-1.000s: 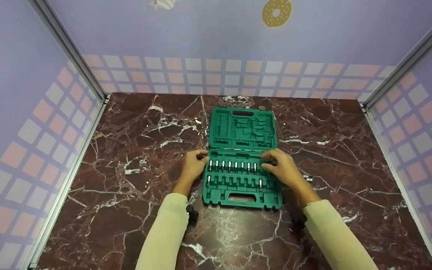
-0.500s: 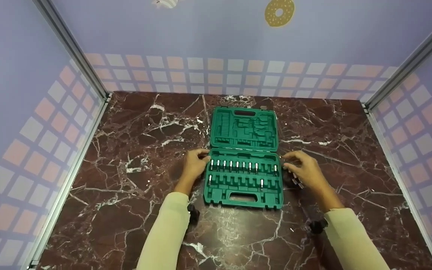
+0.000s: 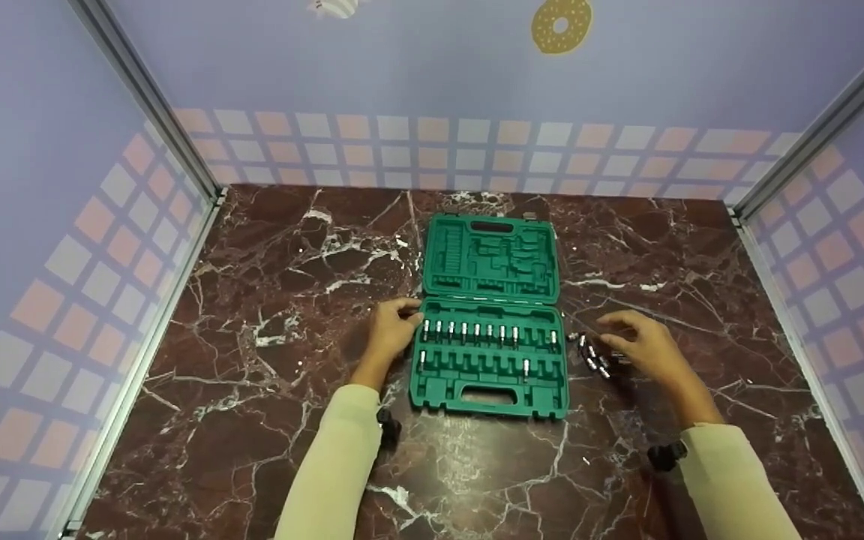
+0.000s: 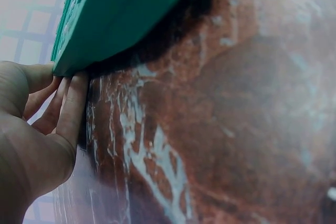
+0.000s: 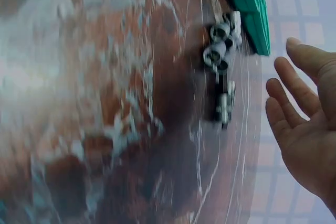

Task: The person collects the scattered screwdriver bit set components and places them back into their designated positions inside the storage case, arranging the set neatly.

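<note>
With my left hand (image 3: 391, 330) pinching the left edge of the open green socket case (image 3: 492, 307) and my empty right hand (image 3: 649, 349), fingers parted, near the loose sockets (image 5: 223, 45) on the bench (image 3: 237, 360), a clumsy reach could nudge that cluster and roll them apart.

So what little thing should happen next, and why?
Probably lower the right grip and pinch one of the loose metal pieces: it appears to hold nothing and is close to them, while the green case beside them has unfilled slots.
</note>
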`<action>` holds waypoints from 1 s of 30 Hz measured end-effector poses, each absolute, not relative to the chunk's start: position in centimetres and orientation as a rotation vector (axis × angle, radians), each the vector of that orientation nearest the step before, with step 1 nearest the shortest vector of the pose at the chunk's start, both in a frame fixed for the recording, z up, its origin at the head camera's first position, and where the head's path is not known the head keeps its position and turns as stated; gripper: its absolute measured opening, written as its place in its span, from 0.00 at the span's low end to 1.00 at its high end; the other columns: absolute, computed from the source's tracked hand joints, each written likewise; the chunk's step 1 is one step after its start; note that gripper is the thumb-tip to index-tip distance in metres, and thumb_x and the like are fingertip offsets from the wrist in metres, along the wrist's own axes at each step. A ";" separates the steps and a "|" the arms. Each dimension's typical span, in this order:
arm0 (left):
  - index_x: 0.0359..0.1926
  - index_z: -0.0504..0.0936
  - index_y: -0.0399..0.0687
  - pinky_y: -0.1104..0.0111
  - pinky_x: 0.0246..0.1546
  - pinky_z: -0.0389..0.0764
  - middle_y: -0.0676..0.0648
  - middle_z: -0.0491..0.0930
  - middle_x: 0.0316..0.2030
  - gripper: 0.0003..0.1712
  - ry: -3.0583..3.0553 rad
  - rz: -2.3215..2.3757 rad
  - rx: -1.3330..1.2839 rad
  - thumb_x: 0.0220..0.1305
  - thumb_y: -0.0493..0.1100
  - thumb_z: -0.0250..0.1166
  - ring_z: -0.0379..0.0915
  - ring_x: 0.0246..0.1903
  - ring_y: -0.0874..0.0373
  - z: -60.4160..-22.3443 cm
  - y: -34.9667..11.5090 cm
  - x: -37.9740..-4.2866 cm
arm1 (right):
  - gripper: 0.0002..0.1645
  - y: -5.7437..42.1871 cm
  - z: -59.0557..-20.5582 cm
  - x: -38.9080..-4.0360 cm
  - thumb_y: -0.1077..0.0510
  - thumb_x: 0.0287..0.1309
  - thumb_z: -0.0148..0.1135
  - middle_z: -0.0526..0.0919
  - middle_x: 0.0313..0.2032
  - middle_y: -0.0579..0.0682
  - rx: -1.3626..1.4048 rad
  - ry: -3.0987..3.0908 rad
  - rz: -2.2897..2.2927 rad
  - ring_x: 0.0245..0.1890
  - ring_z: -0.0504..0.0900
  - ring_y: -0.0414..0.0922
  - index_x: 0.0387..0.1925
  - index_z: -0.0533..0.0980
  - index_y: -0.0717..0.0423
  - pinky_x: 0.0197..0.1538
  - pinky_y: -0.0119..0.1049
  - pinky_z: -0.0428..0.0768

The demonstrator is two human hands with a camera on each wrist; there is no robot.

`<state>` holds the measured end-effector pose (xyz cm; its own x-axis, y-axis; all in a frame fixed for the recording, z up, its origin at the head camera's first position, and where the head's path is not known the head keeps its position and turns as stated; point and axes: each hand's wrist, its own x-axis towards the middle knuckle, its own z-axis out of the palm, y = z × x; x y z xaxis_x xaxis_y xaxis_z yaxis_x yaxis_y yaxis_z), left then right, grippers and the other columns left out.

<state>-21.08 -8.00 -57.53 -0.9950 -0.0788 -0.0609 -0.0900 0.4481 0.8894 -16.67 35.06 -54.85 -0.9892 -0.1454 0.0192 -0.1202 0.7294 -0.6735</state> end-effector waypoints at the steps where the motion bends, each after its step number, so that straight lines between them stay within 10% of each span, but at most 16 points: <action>1: 0.50 0.89 0.42 0.54 0.52 0.82 0.41 0.88 0.44 0.12 2.660 1.640 -0.155 0.68 0.35 0.69 0.84 0.47 0.47 -57.6 -8.0 -21.1 | 0.17 35.4 -54.9 -16.6 0.60 0.66 0.69 0.85 0.54 0.60 -0.232 2.878 -1.101 0.49 0.86 0.58 0.55 0.83 0.58 0.48 0.35 0.82; 8: 0.49 0.90 0.41 0.54 0.51 0.83 0.41 0.88 0.43 0.11 2.640 1.669 -0.149 0.68 0.35 0.68 0.84 0.46 0.47 -57.8 -8.0 -21.1 | 0.15 37.0 -55.2 -16.5 0.63 0.65 0.69 0.86 0.51 0.61 -0.318 2.821 -1.004 0.49 0.86 0.60 0.52 0.83 0.62 0.51 0.51 0.84; 18: 0.49 0.90 0.41 0.54 0.52 0.82 0.42 0.88 0.43 0.11 2.661 1.651 -0.163 0.68 0.35 0.68 0.84 0.47 0.47 -57.7 -8.0 -21.1 | 0.13 38.0 -55.8 -16.9 0.59 0.63 0.71 0.88 0.41 0.56 -0.269 2.778 -0.928 0.38 0.85 0.47 0.48 0.84 0.59 0.38 0.33 0.81; 30: 0.50 0.89 0.41 0.55 0.52 0.82 0.41 0.88 0.44 0.12 2.643 1.662 -0.151 0.68 0.35 0.68 0.83 0.47 0.47 -57.8 -8.0 -21.2 | 0.10 37.7 -56.4 -17.0 0.61 0.62 0.72 0.85 0.41 0.57 -0.304 2.837 -0.886 0.40 0.84 0.51 0.44 0.86 0.59 0.45 0.44 0.81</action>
<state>-21.18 -8.02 -57.83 -0.9952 -0.0734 -0.0649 -0.0903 0.4297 0.8985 -17.02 37.70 -56.44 -0.9676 -0.2377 -0.0851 -0.1470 0.8044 -0.5756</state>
